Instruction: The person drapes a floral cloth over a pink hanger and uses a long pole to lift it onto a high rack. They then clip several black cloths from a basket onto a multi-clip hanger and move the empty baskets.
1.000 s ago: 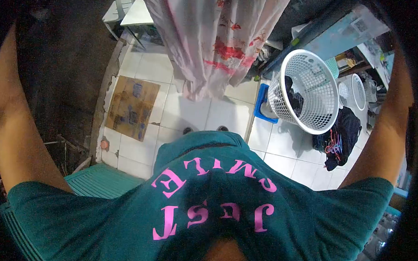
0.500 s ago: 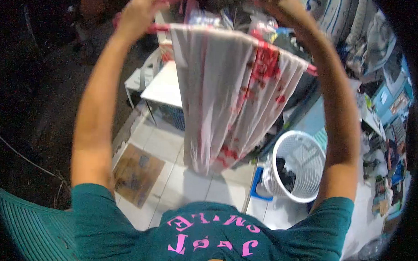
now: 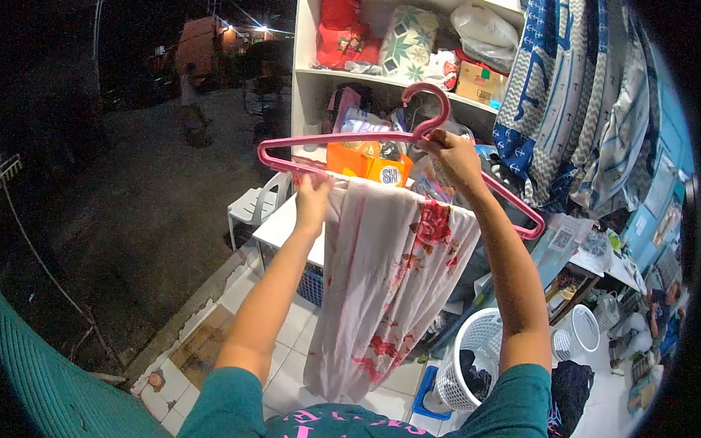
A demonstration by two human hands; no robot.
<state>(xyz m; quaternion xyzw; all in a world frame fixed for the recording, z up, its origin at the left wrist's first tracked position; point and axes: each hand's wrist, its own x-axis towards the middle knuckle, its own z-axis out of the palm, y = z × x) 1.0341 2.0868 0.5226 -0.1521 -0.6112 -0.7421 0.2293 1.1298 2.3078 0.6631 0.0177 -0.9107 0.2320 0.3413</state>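
Before a white shelf unit (image 3: 306,40), I see the floral cloth (image 3: 379,274) draped over the lower bar of the pink hanger (image 3: 353,139). The right hand (image 3: 457,159) pinches the hanger at its hook's base; the left hand (image 3: 313,204) pinches the cloth's upper left edge at that bar.

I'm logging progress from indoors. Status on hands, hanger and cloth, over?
Right hand gripping pink hanger below hook. Left hand at edge of floral cloth. Cloth draped over hanger. Loaded shelves behind, no snag visible.
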